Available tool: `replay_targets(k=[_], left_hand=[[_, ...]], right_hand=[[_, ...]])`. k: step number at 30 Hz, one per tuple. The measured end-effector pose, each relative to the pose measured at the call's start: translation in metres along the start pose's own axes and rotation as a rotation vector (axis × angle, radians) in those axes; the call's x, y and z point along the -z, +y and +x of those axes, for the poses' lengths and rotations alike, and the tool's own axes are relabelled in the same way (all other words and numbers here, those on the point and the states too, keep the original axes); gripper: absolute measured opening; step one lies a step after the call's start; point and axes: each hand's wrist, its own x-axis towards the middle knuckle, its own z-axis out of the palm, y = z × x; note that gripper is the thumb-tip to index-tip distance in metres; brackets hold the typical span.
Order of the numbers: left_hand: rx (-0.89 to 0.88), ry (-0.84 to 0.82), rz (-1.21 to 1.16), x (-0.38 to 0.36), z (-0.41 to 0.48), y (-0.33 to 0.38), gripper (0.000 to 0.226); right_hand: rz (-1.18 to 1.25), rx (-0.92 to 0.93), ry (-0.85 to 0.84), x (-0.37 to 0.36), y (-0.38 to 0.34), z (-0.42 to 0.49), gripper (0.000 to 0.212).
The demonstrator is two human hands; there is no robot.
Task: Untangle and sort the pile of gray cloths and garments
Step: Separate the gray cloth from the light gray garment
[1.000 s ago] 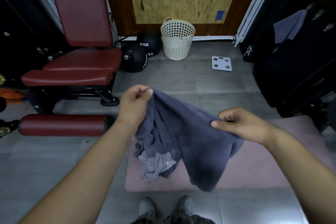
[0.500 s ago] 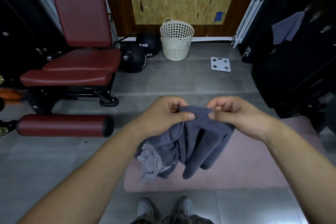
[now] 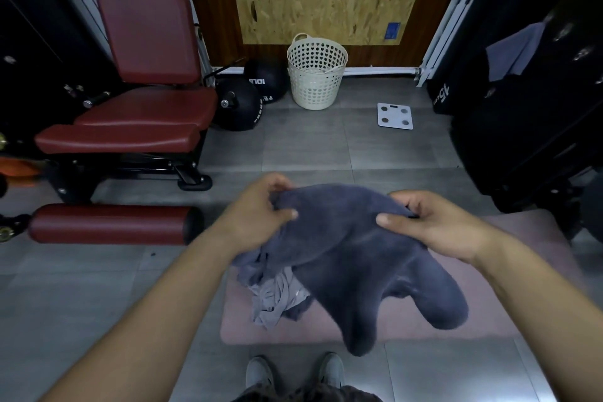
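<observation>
1. While the dark gray towel (image 3: 352, 254) is hanging above the pink mat (image 3: 473, 316), the left hand (image 3: 261, 215) is pinching its upper edge between thumb and curled fingers.
2. The right hand (image 3: 434, 225) is gripping the same edge nearby, with its thumb pressing on top.
3. A lighter gray garment (image 3: 277, 300) is lying crumpled on the mat, partly under the towel.
4. A white basket (image 3: 316, 75) is standing by the far wall, well apart.

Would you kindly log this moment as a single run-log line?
left grip: holds dark gray towel | right grip: holds towel | lighter gray garment: bunched beneath towel, over pink mat
</observation>
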Motion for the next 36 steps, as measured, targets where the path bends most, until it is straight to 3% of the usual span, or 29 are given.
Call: replay_targets(k=[2,3,5,8,13,16,18,21,24,26,29,31,33,36], left_hand=[[-0.062,-0.223,-0.075,-0.014,-0.006,0.011,0.086],[-0.079,-0.323,-0.093,-0.022,-0.008,0.019,0.092],[-0.085,-0.414,-0.13,-0.034,-0.008,0.031,0.071],[-0.127,-0.317,-0.179,-0.032,-0.001,0.032,0.009],[-0.13,-0.094,-0.293,-0.01,0.006,0.02,0.019],[-0.094,0.104,-0.287,0.008,0.011,0.005,0.028],[-0.073,0.068,-0.162,0.011,0.009,-0.006,0.027],[-0.056,-0.186,-0.065,-0.007,-0.001,-0.003,0.027],[-0.025,-0.304,-0.195,-0.031,-0.012,0.019,0.064],[-0.068,-0.304,-0.258,-0.039,-0.012,0.03,0.075],[-0.087,-0.338,-0.271,-0.037,-0.006,0.036,0.06],[-0.104,-0.38,-0.249,-0.037,-0.002,0.036,0.029],[-0.117,-0.357,-0.246,-0.035,0.003,0.03,0.005],[-0.071,-0.258,-0.301,-0.029,0.007,0.021,0.011]], right_hand=[[-0.037,0.058,-0.024,-0.011,-0.012,0.006,0.032],[-0.046,0.076,-0.054,-0.016,-0.018,0.008,0.032],[-0.01,0.083,-0.103,-0.018,-0.026,0.012,0.023],[-0.012,0.036,-0.097,-0.009,-0.029,0.009,0.021],[-0.563,-0.155,-0.049,0.008,-0.012,0.003,0.022],[-0.65,-0.165,0.071,0.019,-0.007,-0.004,0.029],[-0.534,-0.08,0.117,0.02,-0.008,-0.008,0.034],[-0.161,0.023,0.148,0.01,-0.013,-0.004,0.03],[-0.004,0.091,0.106,-0.005,-0.02,0.006,0.043],[0.017,0.125,0.048,-0.014,-0.024,0.012,0.035],[0.052,0.155,-0.02,-0.02,-0.026,0.015,0.035],[0.126,0.128,0.003,-0.02,-0.026,0.014,0.045],[0.203,0.076,0.019,-0.016,-0.024,0.013,0.033],[0.29,0.031,0.0,-0.011,-0.016,0.007,0.036]])
